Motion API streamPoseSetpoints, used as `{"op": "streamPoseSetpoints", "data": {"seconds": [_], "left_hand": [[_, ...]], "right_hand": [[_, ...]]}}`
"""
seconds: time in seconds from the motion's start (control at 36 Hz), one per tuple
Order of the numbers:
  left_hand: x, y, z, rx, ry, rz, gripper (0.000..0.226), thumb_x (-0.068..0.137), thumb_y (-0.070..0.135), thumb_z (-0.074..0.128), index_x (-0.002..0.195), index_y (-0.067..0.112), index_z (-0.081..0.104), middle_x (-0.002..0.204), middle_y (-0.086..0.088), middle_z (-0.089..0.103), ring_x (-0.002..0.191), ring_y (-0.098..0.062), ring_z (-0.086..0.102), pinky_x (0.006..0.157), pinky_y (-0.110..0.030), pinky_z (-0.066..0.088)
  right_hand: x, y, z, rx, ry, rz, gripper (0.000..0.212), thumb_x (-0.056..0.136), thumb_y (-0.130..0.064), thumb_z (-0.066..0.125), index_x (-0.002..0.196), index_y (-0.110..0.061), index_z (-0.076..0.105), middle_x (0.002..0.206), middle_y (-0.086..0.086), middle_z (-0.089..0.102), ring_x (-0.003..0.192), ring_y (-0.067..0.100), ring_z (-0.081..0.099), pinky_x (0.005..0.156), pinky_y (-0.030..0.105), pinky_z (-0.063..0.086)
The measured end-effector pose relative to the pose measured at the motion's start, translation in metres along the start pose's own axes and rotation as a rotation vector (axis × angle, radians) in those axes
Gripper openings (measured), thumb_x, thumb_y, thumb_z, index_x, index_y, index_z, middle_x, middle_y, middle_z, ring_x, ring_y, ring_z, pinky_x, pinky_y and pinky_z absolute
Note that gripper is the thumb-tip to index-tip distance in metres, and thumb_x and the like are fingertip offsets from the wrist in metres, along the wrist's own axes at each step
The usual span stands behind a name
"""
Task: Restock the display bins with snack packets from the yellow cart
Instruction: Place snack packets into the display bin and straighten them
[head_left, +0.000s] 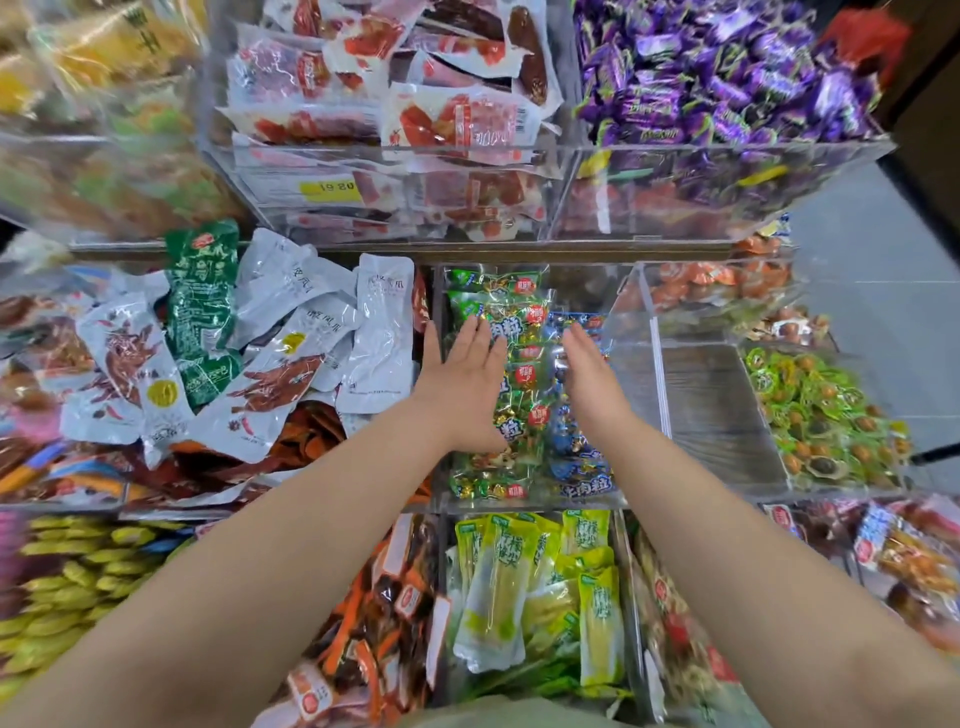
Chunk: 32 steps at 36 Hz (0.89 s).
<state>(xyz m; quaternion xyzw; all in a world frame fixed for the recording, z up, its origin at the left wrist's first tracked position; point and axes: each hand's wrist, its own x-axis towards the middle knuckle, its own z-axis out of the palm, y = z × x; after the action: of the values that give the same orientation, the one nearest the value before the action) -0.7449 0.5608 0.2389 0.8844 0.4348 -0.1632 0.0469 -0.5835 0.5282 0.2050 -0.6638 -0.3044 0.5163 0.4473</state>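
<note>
At the bottom centre of the frame, lime-green pouches (540, 587) fill a clear bin between two bare forearms reaching up the frame. Just beyond, at mid-frame, the left hand (470, 384) lies flat, fingers straight and together, on a stack of green snack packets (524, 332). The right hand (589, 374), fingers also straight and gripping nothing, stands on edge over the blue snack packets (571, 457) beside them. Both stacks lie between the two hands inside one clear display bin (535, 501). Silver pouches (291, 332) are heaped in the bin at left, and green-wrapped sweets (821, 415) lie at right. On the tier above, at the top of the frame, red-and-white packets (415, 114) and purple sweets (727, 78) fill further bins.
</note>
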Motion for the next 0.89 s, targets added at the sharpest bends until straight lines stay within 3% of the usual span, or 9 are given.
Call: {"op": "streamPoseSetpoints", "data": {"seconds": [0.19,0.31,0.42,0.47,0.56,0.61,0.67,0.78,0.89], "left_hand": [[0.011,0.014,0.003,0.058,0.011,-0.091,0.146,0.055,0.085,0.060,0.145,0.009,-0.027,0.153,-0.019,-0.030,0.140,-0.035,-0.032,0.103,-0.063,-0.023],[0.015,0.007,0.007,0.100,0.068,-0.110,0.147,0.050,0.089,0.056,0.147,0.013,-0.024,0.153,-0.018,-0.031,0.140,-0.035,-0.032,0.100,-0.064,-0.027],[0.021,0.005,0.009,0.109,0.037,-0.121,0.147,0.047,0.091,0.055,0.149,0.017,-0.020,0.155,-0.018,-0.026,0.142,-0.036,-0.027,0.103,-0.064,-0.023],[0.023,0.004,0.011,0.112,0.020,-0.132,0.146,0.047,0.091,0.056,0.149,0.017,-0.019,0.157,-0.018,-0.022,0.143,-0.036,-0.023,0.103,-0.064,-0.022],[0.024,0.002,0.013,0.119,0.022,-0.132,0.144,0.048,0.091,0.054,0.150,0.019,-0.018,0.157,-0.017,-0.020,0.144,-0.034,-0.023,0.103,-0.060,-0.025],[0.024,0.002,0.013,0.115,0.021,-0.128,0.145,0.047,0.093,0.053,0.149,0.021,-0.020,0.157,-0.015,-0.023,0.143,-0.033,-0.025,0.102,-0.058,-0.027],[0.024,0.001,0.013,0.112,0.013,-0.128,0.147,0.044,0.096,0.050,0.147,0.022,-0.025,0.156,-0.013,-0.026,0.142,-0.032,-0.027,0.102,-0.058,-0.026],[0.022,0.002,0.009,0.074,-0.032,-0.126,0.141,0.046,0.100,0.038,0.145,0.024,-0.029,0.153,-0.013,-0.033,0.140,-0.030,-0.033,0.104,-0.060,-0.023],[0.012,0.007,-0.003,-0.030,0.013,-0.151,0.133,0.052,0.097,0.039,0.149,0.028,-0.021,0.153,-0.011,-0.033,0.139,-0.028,-0.034,0.105,-0.062,-0.021]], "right_hand": [[0.028,-0.024,0.030,-0.076,0.007,0.182,0.072,0.090,-0.067,0.027,0.148,-0.024,0.027,0.154,0.003,0.027,0.140,0.023,0.027,0.111,0.042,0.021],[0.038,-0.024,0.029,-0.063,-0.066,0.178,0.071,0.090,-0.069,0.027,0.148,-0.028,0.026,0.155,0.000,0.025,0.141,0.021,0.025,0.113,0.044,0.019],[0.050,-0.024,0.024,-0.039,-0.026,0.136,0.067,0.093,-0.064,0.023,0.150,-0.029,0.016,0.157,-0.002,0.016,0.143,0.022,0.019,0.116,0.045,0.015],[0.053,-0.026,0.027,0.001,-0.016,0.162,0.067,0.092,-0.064,0.027,0.147,-0.026,0.027,0.153,0.000,0.028,0.136,0.020,0.032,0.111,0.041,0.024],[0.057,-0.029,0.029,0.000,-0.041,0.204,0.065,0.090,-0.066,0.032,0.137,-0.024,0.046,0.138,0.000,0.049,0.108,0.014,0.048,0.093,0.033,0.036],[0.060,-0.029,0.024,0.003,-0.059,0.226,0.065,0.088,-0.066,0.036,0.136,-0.024,0.047,0.139,0.001,0.049,0.118,0.018,0.049,0.102,0.038,0.036],[0.061,-0.028,0.015,0.011,-0.053,0.201,0.056,0.090,-0.057,0.043,0.134,-0.024,0.050,0.135,0.001,0.052,0.122,0.022,0.049,0.105,0.041,0.036],[0.044,-0.024,-0.008,0.052,0.058,0.053,0.019,0.096,-0.018,0.048,0.109,-0.015,0.062,0.107,0.005,0.061,0.091,0.019,0.058,0.084,0.032,0.043],[0.011,-0.018,-0.029,0.162,0.046,0.056,0.015,0.093,-0.006,0.048,0.089,-0.017,0.059,0.087,0.002,0.063,0.072,0.010,0.061,0.067,0.019,0.051]]}}
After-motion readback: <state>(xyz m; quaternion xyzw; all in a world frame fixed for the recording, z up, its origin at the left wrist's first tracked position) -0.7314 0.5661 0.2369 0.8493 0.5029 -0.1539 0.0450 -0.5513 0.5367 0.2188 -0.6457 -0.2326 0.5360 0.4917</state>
